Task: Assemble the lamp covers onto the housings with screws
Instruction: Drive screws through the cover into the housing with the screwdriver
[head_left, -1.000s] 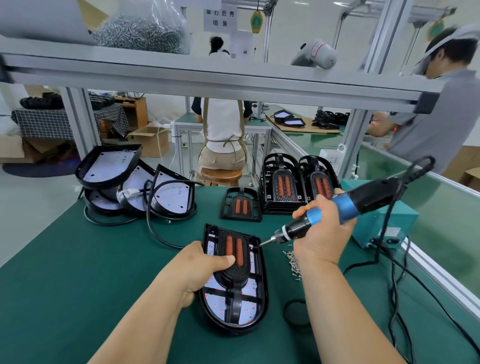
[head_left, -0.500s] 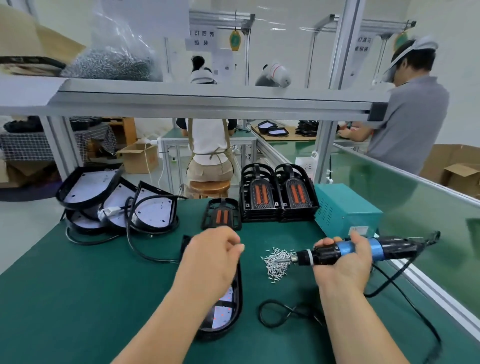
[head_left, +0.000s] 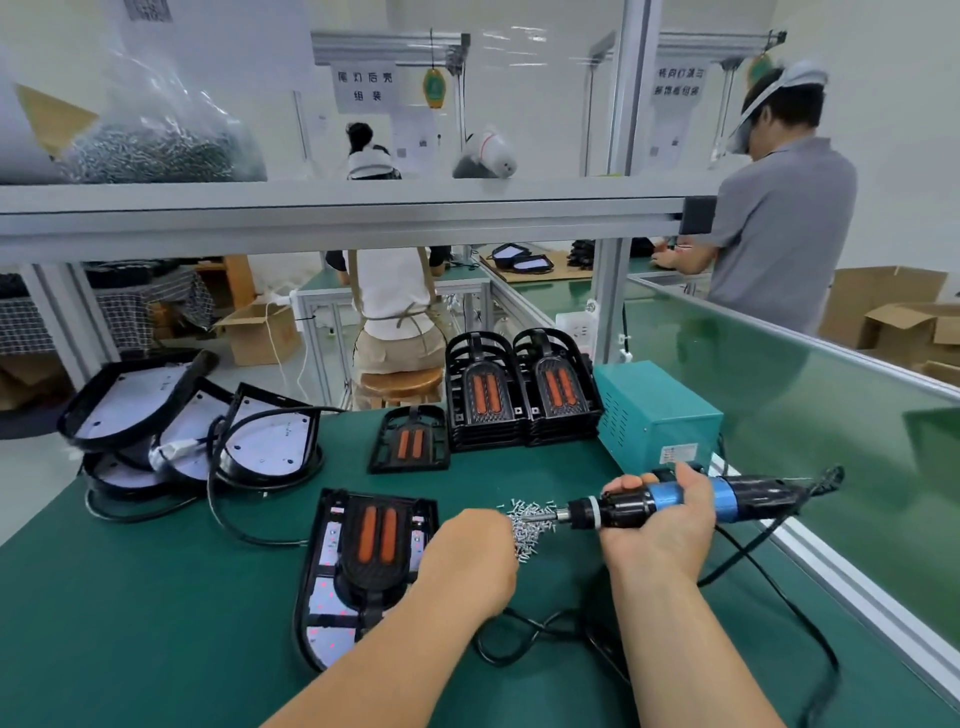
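Observation:
A black lamp housing (head_left: 324, 608) with a white LED board lies on the green mat, and a black cover (head_left: 376, 535) with two orange strips sits on it. To its right is a small pile of silver screws (head_left: 530, 519). My left hand (head_left: 467, 561) reaches down into that pile, back of the hand up, its fingertips hidden. My right hand (head_left: 660, 530) grips a black and blue electric screwdriver (head_left: 649, 501), held level with the bit pointing left into the screws.
Two stacks of covers (head_left: 488, 395) stand at the back, a single cover (head_left: 410, 439) in front. Housings with cables (head_left: 270, 441) lie at the left. A teal power box (head_left: 654, 410) stands right. The screwdriver cord (head_left: 545, 634) loops near my arms. People work behind.
My left hand left the cover and moved right into the screw pile. My right hand swung the screwdriver away from the cover and lowered it level beside the screws.

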